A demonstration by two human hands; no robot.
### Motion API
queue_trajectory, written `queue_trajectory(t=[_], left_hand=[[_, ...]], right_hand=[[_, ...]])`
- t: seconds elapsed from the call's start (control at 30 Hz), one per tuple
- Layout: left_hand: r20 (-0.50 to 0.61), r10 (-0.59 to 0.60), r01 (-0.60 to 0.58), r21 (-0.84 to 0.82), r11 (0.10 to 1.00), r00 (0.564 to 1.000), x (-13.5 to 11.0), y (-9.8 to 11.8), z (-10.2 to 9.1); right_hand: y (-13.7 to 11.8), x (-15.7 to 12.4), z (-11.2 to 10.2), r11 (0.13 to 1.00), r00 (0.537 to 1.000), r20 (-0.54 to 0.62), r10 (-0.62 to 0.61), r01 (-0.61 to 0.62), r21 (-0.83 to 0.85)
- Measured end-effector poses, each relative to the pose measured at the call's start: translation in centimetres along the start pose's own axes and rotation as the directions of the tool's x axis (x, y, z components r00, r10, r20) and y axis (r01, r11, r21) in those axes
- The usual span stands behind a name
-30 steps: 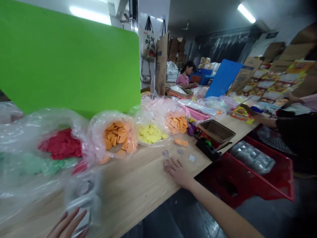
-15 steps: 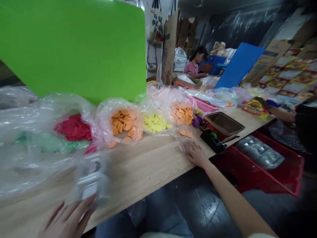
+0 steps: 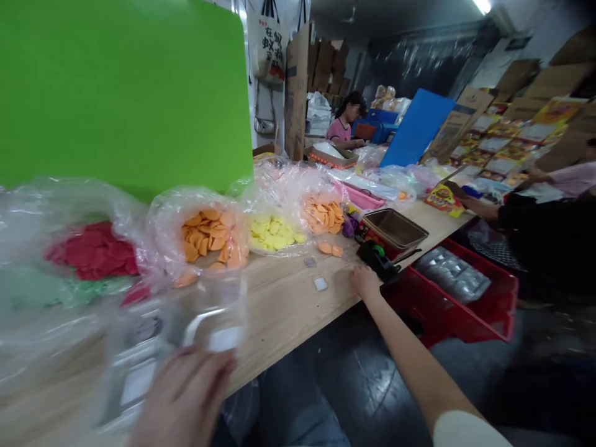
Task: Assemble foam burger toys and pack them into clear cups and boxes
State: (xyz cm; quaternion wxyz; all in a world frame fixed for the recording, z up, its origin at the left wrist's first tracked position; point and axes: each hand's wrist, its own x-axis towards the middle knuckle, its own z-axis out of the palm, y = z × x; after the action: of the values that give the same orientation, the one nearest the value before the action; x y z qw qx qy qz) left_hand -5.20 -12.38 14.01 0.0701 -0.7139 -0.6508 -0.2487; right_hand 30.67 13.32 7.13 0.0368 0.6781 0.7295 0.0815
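My left hand [image 3: 186,388], blurred, has its fingers bent over the near edge of a clear plastic clamshell box [image 3: 105,397]. The box lies spread on the wooden table with two halves side by side; pale rectangles show in both. My right hand [image 3: 365,282] rests at the table's front edge, its fingers curled against the black tape dispenser [image 3: 378,262]; its fingertips are hidden. Left of that hand lie a small white square [image 3: 320,284] and a small clear packet [image 3: 310,263]. Two orange foam pieces [image 3: 330,249] are just behind them.
Open plastic bags hold red pieces [image 3: 97,251], orange pieces [image 3: 205,236], yellow pieces [image 3: 274,233] and more orange pieces [image 3: 323,216]. A brown-lined tin [image 3: 395,230] stands behind the dispenser. A red crate [image 3: 500,310] with clear packages sits below. Co-workers are at the back and far right.
My right hand has moved from the small clear packet to the tape dispenser, and a white square now shows. The clamshell box has been spread wider under my left hand. The view has turned right.
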Motion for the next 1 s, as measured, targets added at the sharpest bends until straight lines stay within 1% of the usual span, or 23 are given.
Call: queue_trajectory(t=[0.07, 0.1, 0.13, 0.2, 0.27, 0.3, 0.33, 0.4, 0.47, 0.53, 0.6, 0.63, 0.67, 0.7, 0.73, 0.77, 0.83, 0.9, 0.93, 0.97, 1.0], left_hand=[[0.106, 0.089, -0.08, -0.085, 0.993, 0.99, 3.6, 4.0, 4.2], [0.144, 0.112, -0.099, -0.092, 0.991, 0.983, 5.3, 5.5, 6.5], [0.184, 0.106, -0.092, -0.08, 0.993, 0.977, 6.7, 6.6, 8.7], [0.267, 0.123, -0.11, -0.064, 0.992, 0.956, 8.8, 7.8, 12.4], [0.325, 0.157, -0.147, -0.054, 0.988, 0.933, 9.8, 8.1, 14.8], [0.341, 0.177, -0.169, -0.052, 0.984, 0.923, 10.0, 8.2, 15.6], [0.35, 0.19, -0.185, -0.047, 0.982, 0.918, 10.1, 8.2, 16.0], [0.351, 0.181, -0.183, -0.027, 0.983, 0.919, 10.2, 8.2, 16.5], [0.352, 0.138, -0.144, -0.008, 0.989, 0.926, 10.3, 8.3, 16.9], [0.364, 0.104, -0.11, -0.004, 0.994, 0.926, 10.5, 8.4, 17.5], [0.382, 0.1, -0.103, -0.014, 0.995, 0.919, 10.8, 8.6, 18.3], [0.384, 0.098, -0.1, -0.016, 0.995, 0.918, 11.0, 8.7, 18.7], [0.38, 0.091, -0.092, -0.016, 0.996, 0.92, 11.2, 8.9, 19.0], [0.367, 0.082, -0.081, -0.017, 0.997, 0.926, 11.3, 9.1, 19.2], [0.346, 0.07, -0.068, -0.018, 0.998, 0.936, 11.5, 9.3, 19.4], [0.32, 0.059, -0.055, -0.02, 0.998, 0.945, 11.6, 9.6, 19.5], [0.278, 0.059, -0.053, -0.029, 0.998, 0.959, 12.0, 10.2, 19.5], [0.274, 0.088, -0.082, -0.034, 0.996, 0.958, 12.4, 11.0, 19.6], [0.286, 0.114, -0.107, -0.039, 0.993, 0.951, 12.7, 11.6, 19.7], [0.301, 0.144, -0.135, -0.048, 0.99, 0.943, 13.0, 12.2, 19.9], [0.316, 0.175, -0.164, -0.061, 0.985, 0.932, 13.2, 13.0, 20.0]], right_hand=[[0.1, 0.0, -0.2, 1.0, 1.0, 0.006, 0.012, -0.012, 0.004], [0.2, -0.1, -0.4, 1.0, 1.0, 0.0, 0.022, -0.022, 0.005], [0.4, -0.2, -0.8, 0.999, 0.999, -0.022, 0.032, -0.031, 0.007], [0.4, 0.2, -1.8, 0.999, 0.994, -0.098, 0.038, -0.037, 0.02], [0.0, 1.9, -3.2, 0.999, 0.988, -0.158, -0.003, 0.01, 0.041], [-0.4, 3.3, -3.9, 0.997, 0.987, -0.153, -0.046, 0.054, 0.05], [-0.9, 5.0, -4.7, 0.993, 0.988, -0.125, -0.094, 0.101, 0.057], [-2.1, 9.1, -6.2, 0.982, 0.984, -0.053, -0.172, 0.175, 0.066], [-3.3, 13.6, -7.9, 0.977, 0.98, -0.032, -0.197, 0.199, 0.074], [-4.2, 17.4, -9.7, 0.976, 0.978, -0.065, -0.198, 0.203, 0.082], [-4.3, 19.7, -11.2, 0.972, 0.974, -0.093, -0.207, 0.215, 0.092], [-4.1, 20.1, -11.6, 0.97, 0.972, -0.094, -0.214, 0.222, 0.099], [-3.5, 19.8, -11.7, 0.969, 0.972, -0.087, -0.217, 0.226, 0.105], [-2.7, 18.8, -11.5, 0.97, 0.975, -0.074, -0.212, 0.219, 0.109], [-1.7, 17.2, -10.9, 0.973, 0.979, -0.056, -0.195, 0.2, 0.112], [-0.6, 15.0, -10.0, 0.978, 0.984, -0.036, -0.173, 0.176, 0.112], [1.5, 9.6, -7.1, 0.989, 0.993, 0.028, -0.111, 0.107, 0.106], [2.7, 4.2, -3.5, 0.992, 0.988, 0.124, -0.091, 0.079, 0.104], [3.0, 2.0, -1.8, 0.993, 0.989, 0.125, -0.075, 0.063, 0.102], [3.0, 0.5, -0.2, 0.996, 0.995, 0.097, -0.03, 0.021, 0.086], [3.0, -0.4, 1.0, 0.997, 0.998, 0.068, 0.002, -0.007, 0.083]])
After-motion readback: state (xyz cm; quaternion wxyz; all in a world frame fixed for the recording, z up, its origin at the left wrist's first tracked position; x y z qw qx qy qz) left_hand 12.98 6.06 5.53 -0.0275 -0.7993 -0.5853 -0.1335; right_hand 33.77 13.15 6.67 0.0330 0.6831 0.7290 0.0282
